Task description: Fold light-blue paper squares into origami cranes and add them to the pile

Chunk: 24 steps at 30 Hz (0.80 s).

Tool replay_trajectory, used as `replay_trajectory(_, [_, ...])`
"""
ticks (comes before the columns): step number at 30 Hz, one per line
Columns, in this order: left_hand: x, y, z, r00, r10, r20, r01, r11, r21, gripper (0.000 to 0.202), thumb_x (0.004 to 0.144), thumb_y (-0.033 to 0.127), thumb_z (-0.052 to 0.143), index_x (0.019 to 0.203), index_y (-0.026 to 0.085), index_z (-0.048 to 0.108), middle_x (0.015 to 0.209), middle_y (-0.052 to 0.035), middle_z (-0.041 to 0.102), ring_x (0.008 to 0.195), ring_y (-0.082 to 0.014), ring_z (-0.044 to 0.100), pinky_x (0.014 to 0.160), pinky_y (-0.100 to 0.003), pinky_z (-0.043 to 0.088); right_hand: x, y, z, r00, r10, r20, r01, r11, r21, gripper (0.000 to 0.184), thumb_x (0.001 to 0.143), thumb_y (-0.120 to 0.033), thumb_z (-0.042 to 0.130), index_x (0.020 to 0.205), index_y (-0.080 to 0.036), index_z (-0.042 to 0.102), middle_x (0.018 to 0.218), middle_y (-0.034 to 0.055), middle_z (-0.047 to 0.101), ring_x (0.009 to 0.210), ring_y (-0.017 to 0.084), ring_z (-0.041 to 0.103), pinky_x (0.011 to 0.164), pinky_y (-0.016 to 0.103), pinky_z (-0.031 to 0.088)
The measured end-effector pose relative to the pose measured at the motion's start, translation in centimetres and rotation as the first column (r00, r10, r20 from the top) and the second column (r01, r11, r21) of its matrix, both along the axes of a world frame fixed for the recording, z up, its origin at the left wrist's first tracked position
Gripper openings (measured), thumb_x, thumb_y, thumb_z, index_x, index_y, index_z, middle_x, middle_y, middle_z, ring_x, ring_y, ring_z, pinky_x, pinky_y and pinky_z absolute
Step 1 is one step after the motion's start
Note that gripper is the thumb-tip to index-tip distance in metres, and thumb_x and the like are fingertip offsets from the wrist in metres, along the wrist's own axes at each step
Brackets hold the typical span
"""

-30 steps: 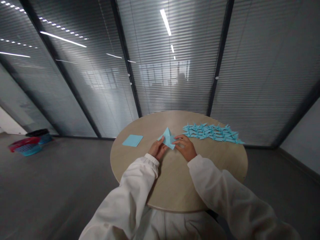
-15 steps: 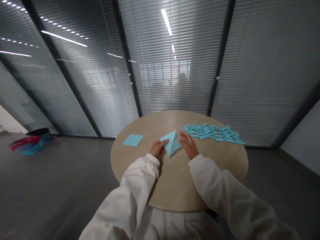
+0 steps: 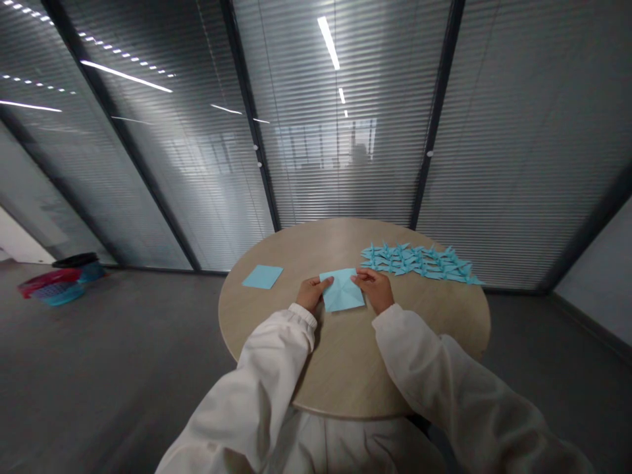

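Note:
A light blue paper square (image 3: 342, 290) with creases lies unfolded on the round wooden table (image 3: 345, 368), in front of me. My left hand (image 3: 311, 294) pinches its upper left corner. My right hand (image 3: 376, 289) pinches its upper right corner. Both hands rest on the tabletop at either side of the sheet.
A stack of flat blue paper (image 3: 263, 276) lies at the table's left. Several folded blue paper cranes (image 3: 419, 260) lie in rows at the back right. Glass walls with blinds stand behind the table. Coloured basins (image 3: 56, 286) sit on the floor at far left.
The paper was a folded triangle held up between my hands; it has been opened out and now lies flat as a square, with my hands at its top corners.

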<state>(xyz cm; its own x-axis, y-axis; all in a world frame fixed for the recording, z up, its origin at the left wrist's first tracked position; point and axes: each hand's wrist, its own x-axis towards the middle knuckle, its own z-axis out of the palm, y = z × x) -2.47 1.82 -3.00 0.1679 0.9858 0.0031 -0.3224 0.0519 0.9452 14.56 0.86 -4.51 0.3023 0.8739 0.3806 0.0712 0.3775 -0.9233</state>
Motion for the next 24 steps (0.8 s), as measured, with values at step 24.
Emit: replay_trajectory(24, [-0.9, 0.5, 0.8, 0.999, -0.033, 0.012, 0.033, 0.999, -0.029, 0.046, 0.058, 0.048, 0.076, 0.08, 0.008, 0.067, 0.067, -0.0087, 0.07, 0.059, -0.0194, 0.065, 0.055, -0.027, 0.05, -0.6, -2.0, 1.4, 0.727, -0.104, 0.678, -0.355, 0.789, 0.502, 0.02, 0.085, -0.015, 0.053, 0.092, -0.022, 0.07, 0.102, 0.006, 0.068, 0.102, 0.018, 0.058, 0.092, 0.037, 0.048])
